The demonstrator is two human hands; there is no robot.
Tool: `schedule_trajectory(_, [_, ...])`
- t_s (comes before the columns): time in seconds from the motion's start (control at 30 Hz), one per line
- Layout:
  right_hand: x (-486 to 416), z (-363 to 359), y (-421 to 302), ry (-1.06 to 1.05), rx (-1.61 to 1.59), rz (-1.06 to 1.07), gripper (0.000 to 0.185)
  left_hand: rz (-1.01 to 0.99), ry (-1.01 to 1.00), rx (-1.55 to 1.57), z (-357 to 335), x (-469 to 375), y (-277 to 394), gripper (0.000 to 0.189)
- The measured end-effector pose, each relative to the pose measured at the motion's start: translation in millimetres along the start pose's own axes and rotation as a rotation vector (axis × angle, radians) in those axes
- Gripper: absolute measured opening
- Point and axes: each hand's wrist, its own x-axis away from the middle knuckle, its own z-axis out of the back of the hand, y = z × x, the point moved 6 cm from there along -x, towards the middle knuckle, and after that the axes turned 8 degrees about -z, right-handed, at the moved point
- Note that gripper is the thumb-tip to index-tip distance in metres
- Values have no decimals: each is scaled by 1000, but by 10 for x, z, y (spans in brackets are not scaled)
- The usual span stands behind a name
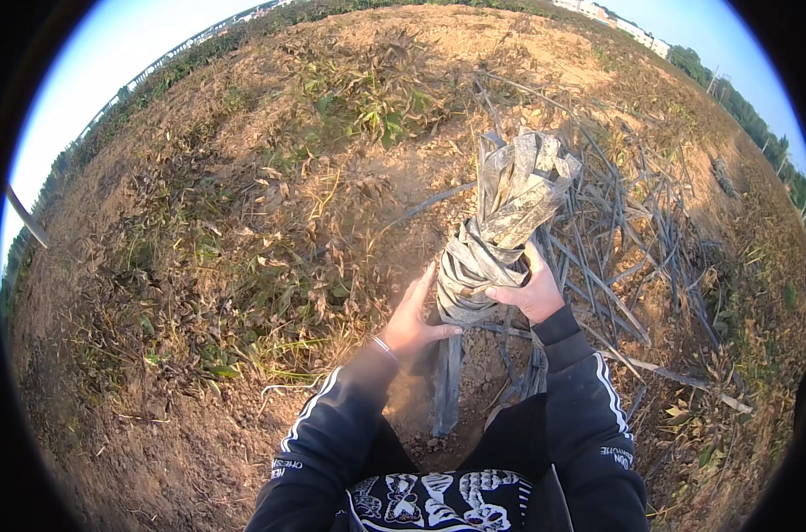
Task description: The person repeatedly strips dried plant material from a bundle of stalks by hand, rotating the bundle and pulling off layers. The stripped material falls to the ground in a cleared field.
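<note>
A thick bundle of flat grey strips (486,266), folded in loops at the top and wound around its lower part, stands tilted in front of me. The strips look like dirty plastic tape or film. My right hand (534,287) grips the bundle's right side, with the thumb across its front. On the lower left side rests my left hand (417,318), its thumb and fingers apart and touching the wrapping. Below the bundle a flat grey strip (448,386) hangs down towards the soil between my knees.
Many loose grey strips (615,233) lie tangled on the soil to the right. Dry, partly green plants (256,266) cover the ground on the left. A small grey bundle (725,178) lies farther off at the right. Buildings and trees stand along the horizon.
</note>
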Motion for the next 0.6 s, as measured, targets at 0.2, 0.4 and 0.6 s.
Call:
schedule_trajectory(0.2, [18,-75,10,-119,-275,-72,88,95,-73,708,-139,43,111,116])
schedule_trajectory(0.4, [-1,-40,122,-118,-126,-194,70,102,152,385,-47,18,89,115])
schedule_trajectory(0.6, [-6,-245,153,-38,413,-136,75,114,350,-287,147,41,-69,114])
